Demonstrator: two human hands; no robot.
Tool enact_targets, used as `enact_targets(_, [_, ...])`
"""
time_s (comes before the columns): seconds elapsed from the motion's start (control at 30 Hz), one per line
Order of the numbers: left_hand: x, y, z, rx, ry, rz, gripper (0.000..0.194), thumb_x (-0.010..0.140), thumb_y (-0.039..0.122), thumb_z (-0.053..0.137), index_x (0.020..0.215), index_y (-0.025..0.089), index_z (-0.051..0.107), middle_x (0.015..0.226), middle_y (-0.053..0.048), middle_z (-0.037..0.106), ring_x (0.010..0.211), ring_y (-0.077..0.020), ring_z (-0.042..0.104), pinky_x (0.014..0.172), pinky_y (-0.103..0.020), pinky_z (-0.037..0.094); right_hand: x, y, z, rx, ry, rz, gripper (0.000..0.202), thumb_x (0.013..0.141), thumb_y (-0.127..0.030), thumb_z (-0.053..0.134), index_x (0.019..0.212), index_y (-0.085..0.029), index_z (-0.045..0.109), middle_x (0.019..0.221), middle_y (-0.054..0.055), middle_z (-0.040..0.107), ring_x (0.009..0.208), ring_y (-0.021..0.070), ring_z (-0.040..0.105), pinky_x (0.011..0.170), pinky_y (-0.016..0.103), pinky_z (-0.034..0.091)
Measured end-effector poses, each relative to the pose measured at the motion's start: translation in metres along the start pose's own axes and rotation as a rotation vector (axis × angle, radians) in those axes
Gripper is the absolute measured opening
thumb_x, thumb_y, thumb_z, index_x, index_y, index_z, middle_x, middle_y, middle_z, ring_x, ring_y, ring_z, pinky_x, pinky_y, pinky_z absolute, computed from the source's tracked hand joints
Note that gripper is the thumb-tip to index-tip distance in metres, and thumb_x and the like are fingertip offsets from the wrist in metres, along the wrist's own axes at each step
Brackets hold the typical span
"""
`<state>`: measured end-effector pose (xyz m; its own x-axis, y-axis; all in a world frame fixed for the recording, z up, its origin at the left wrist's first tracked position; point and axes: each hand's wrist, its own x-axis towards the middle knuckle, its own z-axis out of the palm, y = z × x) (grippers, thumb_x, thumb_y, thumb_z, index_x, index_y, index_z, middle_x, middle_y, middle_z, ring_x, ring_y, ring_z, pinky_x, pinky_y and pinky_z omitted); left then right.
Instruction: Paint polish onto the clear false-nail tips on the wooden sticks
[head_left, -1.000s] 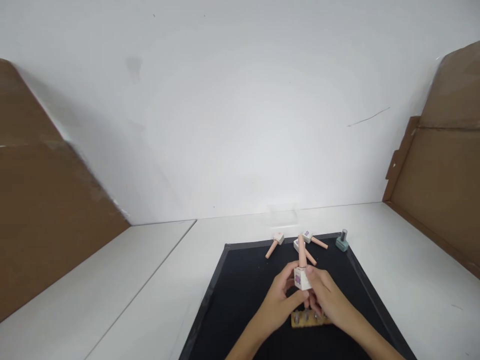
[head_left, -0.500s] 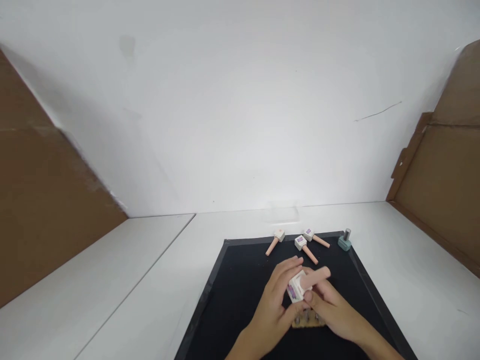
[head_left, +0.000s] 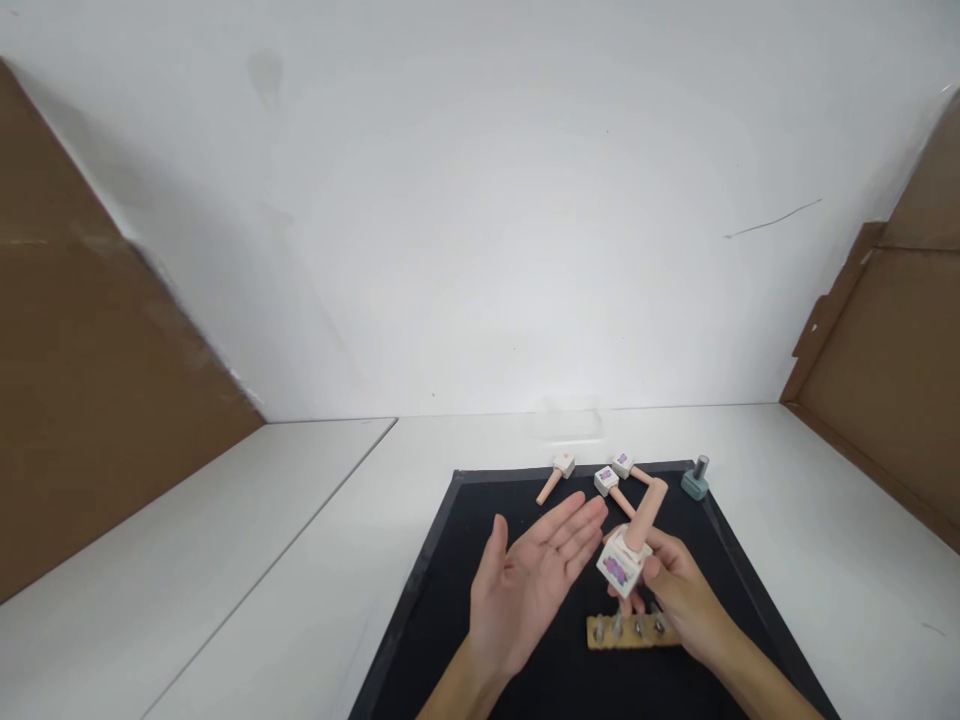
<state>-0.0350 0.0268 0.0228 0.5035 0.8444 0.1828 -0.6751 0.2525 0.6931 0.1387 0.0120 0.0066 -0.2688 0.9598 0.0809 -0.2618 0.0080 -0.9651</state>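
My right hand (head_left: 679, 590) grips a white square bottle (head_left: 624, 562) with a long pink cap that points up and to the right; a purple and pink picture shows on its side. To its left, my left hand (head_left: 525, 590) is held palm up with fingers stretched out and nothing in it. Below the bottle, a tan strip (head_left: 634, 632) with several small metallic or clear pieces on it lies on the black mat (head_left: 450, 590), its right end partly behind my right hand.
Near the mat's back edge lie three similar bottles: one on the left (head_left: 564, 465), one in the middle (head_left: 606, 481), one behind it (head_left: 622, 463). A teal bottle with a grey cap (head_left: 695, 482) stands at the back right corner. Cardboard panels (head_left: 112, 350) flank both sides.
My left hand has let go of the bottle, turned palm up and moved left. The bottle is now in my right hand alone, tilted more upright. More of the tan strip shows.
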Motion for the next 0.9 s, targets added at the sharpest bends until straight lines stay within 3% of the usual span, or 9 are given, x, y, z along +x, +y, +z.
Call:
enact_targets(0.07, [0.0, -0.006, -0.001, 0.1, 0.003, -0.01, 0.068, 0.081, 0.067, 0.043, 0.121, 0.016, 0.063, 0.133, -0.016, 0.058, 0.132, -0.0341, 0.042, 0.113, -0.051, 0.026, 0.001, 0.001, 0.0, -0.005, 0.012, -0.001, 0.065, 0.06, -0.076, 0.064, 0.083, -0.016, 0.065, 0.059, -0.001, 0.056, 0.041, 0.0092, 0.049, 0.04, 0.02, 0.03])
enact_targets(0.17, [-0.003, -0.021, -0.002, 0.466, 0.013, 0.022, 0.067, 0.07, 0.057, 0.068, 0.125, 0.019, 0.06, 0.133, -0.015, 0.058, 0.125, -0.0356, 0.049, 0.107, -0.048, 0.037, 0.0, 0.004, 0.003, -0.01, 0.014, 0.006, 0.062, 0.057, -0.073, 0.069, 0.082, -0.017, 0.064, 0.061, -0.001, 0.057, 0.042, 0.0078, 0.047, 0.039, 0.018, 0.03])
enact_targets(0.27, [-0.006, -0.032, -0.004, 0.872, 0.085, 0.138, 0.059, 0.074, 0.047, 0.069, 0.125, 0.02, 0.059, 0.128, -0.014, 0.062, 0.114, -0.0323, 0.059, 0.1, -0.044, 0.045, -0.001, 0.006, 0.007, -0.012, 0.007, 0.016, 0.061, 0.055, -0.072, 0.071, 0.08, -0.017, 0.063, 0.061, -0.002, 0.058, 0.043, 0.0061, 0.043, 0.04, 0.017, 0.031])
enact_targets(0.37, [-0.006, -0.034, -0.008, 1.192, 0.077, 0.362, 0.049, 0.08, 0.034, 0.065, 0.126, 0.021, 0.058, 0.124, -0.013, 0.065, 0.11, -0.0275, 0.062, 0.096, -0.039, 0.049, -0.002, 0.003, 0.005, -0.035, 0.01, 0.008, 0.06, 0.058, -0.069, 0.072, 0.09, -0.019, 0.063, 0.064, -0.001, 0.059, 0.044, 0.0069, 0.043, 0.041, 0.017, 0.035])
enact_targets(0.43, [-0.004, -0.03, -0.012, 1.369, 0.05, 0.543, 0.05, 0.083, 0.022, 0.06, 0.131, 0.023, 0.051, 0.124, -0.012, 0.064, 0.112, -0.0243, 0.061, 0.095, -0.036, 0.05, -0.002, -0.004, -0.001, -0.162, 0.066, -0.104, 0.06, 0.064, -0.066, 0.071, 0.101, -0.021, 0.06, 0.067, -0.001, 0.061, 0.049, 0.0105, 0.051, 0.045, 0.02, 0.041])
enact_targets(0.53, [-0.002, -0.026, -0.016, 1.552, -0.017, 0.727, 0.056, 0.083, 0.01, 0.052, 0.136, 0.023, 0.043, 0.123, -0.011, 0.065, 0.111, -0.0213, 0.061, 0.094, -0.036, 0.051, -0.003, -0.016, -0.01, -0.574, 0.24, -0.417, 0.044, 0.083, -0.059, 0.054, 0.105, -0.02, 0.057, 0.063, -0.002, 0.058, 0.052, 0.0134, 0.054, 0.049, 0.022, 0.045])
enact_targets(0.6, [-0.001, -0.024, -0.017, 1.592, -0.062, 0.708, 0.054, 0.081, 0.007, 0.052, 0.132, 0.022, 0.046, 0.121, -0.011, 0.066, 0.108, -0.0209, 0.062, 0.09, -0.035, 0.052, -0.005, -0.022, -0.015, -0.8, 0.288, -0.56, 0.032, 0.093, -0.048, 0.044, 0.091, -0.019, 0.059, 0.055, -0.004, 0.051, 0.045, 0.0116, 0.049, 0.043, 0.02, 0.041])
enact_targets(0.7, [-0.003, -0.024, -0.014, 1.523, -0.077, 0.552, 0.04, 0.078, 0.013, 0.058, 0.118, 0.02, 0.054, 0.113, -0.012, 0.069, 0.098, -0.021, 0.066, 0.083, -0.033, 0.054, -0.008, -0.028, -0.015, -0.93, 0.297, -0.637, 0.034, 0.095, -0.031, 0.043, 0.065, -0.02, 0.052, 0.049, -0.006, 0.044, 0.039, 0.0092, 0.041, 0.038, 0.019, 0.034])
enact_targets(0.9, [-0.005, -0.022, -0.007, 1.202, 0.02, 0.265, 0.031, 0.076, 0.043, 0.065, 0.09, 0.016, 0.063, 0.077, -0.006, 0.07, 0.066, -0.0166, 0.062, 0.062, -0.025, 0.049, -0.013, -0.028, -0.008, -1.024, 0.344, -0.77, 0.035, 0.093, -0.017, 0.043, 0.058, -0.02, 0.047, 0.045, -0.006, 0.041, 0.036, 0.0083, 0.042, 0.038, 0.02, 0.032])
